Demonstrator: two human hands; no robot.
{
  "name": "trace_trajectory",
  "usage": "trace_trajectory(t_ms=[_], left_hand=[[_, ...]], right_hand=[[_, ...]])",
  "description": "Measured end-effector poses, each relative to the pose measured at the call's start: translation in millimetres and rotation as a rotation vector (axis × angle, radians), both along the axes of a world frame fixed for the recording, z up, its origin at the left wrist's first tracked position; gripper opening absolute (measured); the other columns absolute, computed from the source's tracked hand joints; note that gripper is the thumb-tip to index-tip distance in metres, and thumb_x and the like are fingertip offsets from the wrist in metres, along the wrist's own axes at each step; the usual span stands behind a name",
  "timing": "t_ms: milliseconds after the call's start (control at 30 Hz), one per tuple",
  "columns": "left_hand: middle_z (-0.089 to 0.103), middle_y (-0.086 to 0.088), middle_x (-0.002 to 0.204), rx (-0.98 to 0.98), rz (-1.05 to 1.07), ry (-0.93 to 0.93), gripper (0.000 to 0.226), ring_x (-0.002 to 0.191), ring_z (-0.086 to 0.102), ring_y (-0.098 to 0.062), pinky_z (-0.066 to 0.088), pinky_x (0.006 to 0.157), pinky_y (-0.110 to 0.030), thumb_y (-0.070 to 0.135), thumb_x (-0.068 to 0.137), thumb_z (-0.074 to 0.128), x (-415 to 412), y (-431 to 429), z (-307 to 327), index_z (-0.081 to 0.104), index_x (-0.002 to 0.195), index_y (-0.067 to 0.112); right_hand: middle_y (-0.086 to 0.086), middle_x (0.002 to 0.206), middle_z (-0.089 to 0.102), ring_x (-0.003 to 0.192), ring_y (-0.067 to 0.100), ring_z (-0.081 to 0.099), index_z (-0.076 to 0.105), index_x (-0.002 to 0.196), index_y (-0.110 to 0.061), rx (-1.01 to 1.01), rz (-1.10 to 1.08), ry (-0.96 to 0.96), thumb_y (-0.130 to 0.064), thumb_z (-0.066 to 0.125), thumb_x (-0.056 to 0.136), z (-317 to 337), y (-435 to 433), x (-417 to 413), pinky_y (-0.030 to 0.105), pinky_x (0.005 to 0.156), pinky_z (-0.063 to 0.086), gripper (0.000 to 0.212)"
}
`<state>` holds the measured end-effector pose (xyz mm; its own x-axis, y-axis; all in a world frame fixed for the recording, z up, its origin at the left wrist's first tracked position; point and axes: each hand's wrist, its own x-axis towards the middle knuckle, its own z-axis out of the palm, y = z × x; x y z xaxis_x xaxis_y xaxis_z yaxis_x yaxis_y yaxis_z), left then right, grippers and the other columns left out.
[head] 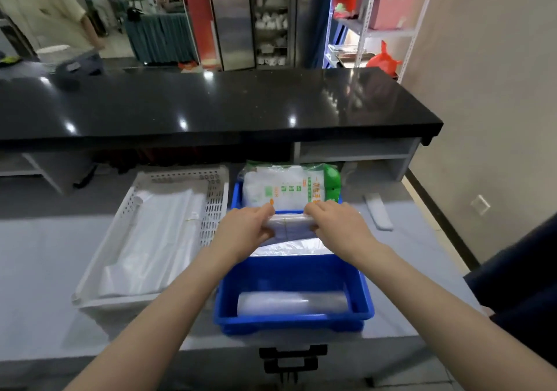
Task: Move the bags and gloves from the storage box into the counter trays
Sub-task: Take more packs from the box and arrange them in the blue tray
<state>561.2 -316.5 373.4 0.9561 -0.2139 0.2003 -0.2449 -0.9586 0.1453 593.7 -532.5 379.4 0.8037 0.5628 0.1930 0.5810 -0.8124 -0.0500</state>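
Observation:
My left hand (245,234) and my right hand (337,225) both grip a roll of clear plastic bags (291,223) over the middle of the blue tray (295,320). Loose bag film (289,247) hangs from it into the tray. A second clear roll (292,301) lies along the tray's near wall. At the tray's far end a green-and-white printed pack of gloves (286,187) rests partly on the rim. Left of the blue tray stands a white perforated tray (215,197) holding flat clear bags (153,240).
A black counter top (211,104) runs across above the grey work surface (39,285). A white flat strip (378,211) lies to the right. Another person (45,8) stands at the far left. Shelves with red bags (382,59) are at the back right. Black handles (292,357) show below the front edge.

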Motion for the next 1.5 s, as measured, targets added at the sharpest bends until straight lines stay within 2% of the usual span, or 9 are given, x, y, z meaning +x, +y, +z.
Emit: trace_trajectory(t_ms=[200, 367, 633, 833, 933, 1033, 1133, 1267, 1500], left_hand=[[0.063, 0.002, 0.114, -0.299, -0.031, 0.386, 0.051, 0.092, 0.061, -0.016, 0.050, 0.076, -0.031, 0.044, 0.077, 0.070, 47, 21, -27, 0.046, 0.122, 0.038], [0.063, 0.004, 0.121, -0.221, -0.015, 0.450, 0.046, 0.104, 0.059, -0.015, 0.050, 0.086, -0.033, 0.037, 0.078, 0.068, 60, 18, -61, 0.052, 0.120, 0.026], [0.054, 0.002, 0.126, -0.069, 0.020, 0.448, 0.073, 0.111, 0.052, -0.021, 0.044, 0.092, -0.036, 0.038, 0.067, 0.069, 65, -4, -87, 0.045, 0.135, 0.023], [0.045, -0.001, 0.100, -0.008, 0.049, 0.497, 0.028, 0.091, 0.038, -0.020, 0.033, 0.074, -0.031, 0.029, 0.069, 0.066, 62, -12, -82, 0.055, 0.093, 0.020], [0.045, -0.005, 0.107, -0.033, 0.028, 0.517, 0.025, 0.095, 0.042, -0.024, 0.039, 0.078, -0.034, 0.024, 0.076, 0.060, 58, -15, -79, 0.053, 0.099, 0.017], [0.055, -0.003, 0.098, -0.087, -0.019, 0.520, 0.023, 0.081, 0.050, -0.022, 0.039, 0.073, -0.036, 0.024, 0.081, 0.051, 51, -16, -71, 0.046, 0.104, 0.020], [0.058, 0.005, 0.082, -0.155, -0.059, 0.439, 0.018, 0.071, 0.052, -0.017, 0.035, 0.071, -0.036, 0.027, 0.081, 0.049, 42, -14, -64, 0.039, 0.095, 0.027], [0.066, 0.008, 0.097, -0.250, -0.106, 0.226, 0.026, 0.076, 0.053, -0.014, 0.033, 0.071, -0.032, 0.028, 0.080, 0.049, 29, -11, -60, 0.045, 0.105, 0.032], [0.068, 0.010, 0.098, -0.271, -0.071, 0.064, 0.024, 0.090, 0.060, -0.009, 0.041, 0.082, -0.028, 0.026, 0.080, 0.060, 18, -4, -68, 0.053, 0.101, 0.034]], right_hand=[[0.001, 0.110, 0.063, 0.101, 0.025, 0.057, 0.050, 0.111, -0.022, -0.181, -0.070, 0.035, -0.018, 0.053, 0.089, 9, -10, 39, 0.038, 0.082, 0.040, 0.022], [-0.001, 0.106, 0.062, 0.099, 0.021, 0.057, 0.049, 0.110, -0.024, -0.312, -0.149, -0.022, -0.020, 0.059, 0.088, 30, -44, 52, 0.035, 0.085, 0.041, 0.024], [0.002, 0.111, 0.059, 0.105, 0.024, 0.055, 0.045, 0.115, -0.021, -0.448, -0.209, -0.076, -0.017, 0.061, 0.087, 37, -55, 54, 0.035, 0.086, 0.040, 0.033], [0.001, 0.106, 0.061, 0.099, 0.023, 0.056, 0.048, 0.111, -0.021, -0.371, -0.211, -0.079, -0.020, 0.058, 0.089, 39, -45, 62, 0.032, 0.080, 0.039, 0.025], [0.001, 0.098, 0.062, 0.090, 0.023, 0.055, 0.049, 0.103, -0.022, -0.329, -0.184, -0.081, -0.019, 0.055, 0.089, 39, -38, 68, 0.033, 0.075, 0.039, 0.016], [-0.001, 0.096, 0.064, 0.088, 0.020, 0.057, 0.050, 0.102, -0.024, -0.306, -0.170, -0.054, -0.020, 0.057, 0.089, 33, -25, 74, 0.034, 0.077, 0.045, 0.015], [-0.001, 0.100, 0.067, 0.090, 0.020, 0.060, 0.053, 0.106, -0.025, -0.278, -0.148, -0.004, -0.020, 0.059, 0.089, 25, -9, 80, 0.036, 0.081, 0.048, 0.018], [0.004, 0.102, 0.068, 0.089, 0.024, 0.063, 0.054, 0.115, -0.022, -0.225, -0.104, 0.115, -0.017, 0.058, 0.087, 14, 14, 88, 0.036, 0.075, 0.048, 0.029], [0.003, 0.114, 0.058, 0.100, 0.022, 0.056, 0.055, 0.114, -0.019, -0.067, -0.100, 0.690, -0.016, 0.068, 0.082, -18, 40, 95, 0.035, 0.083, 0.051, 0.035]])
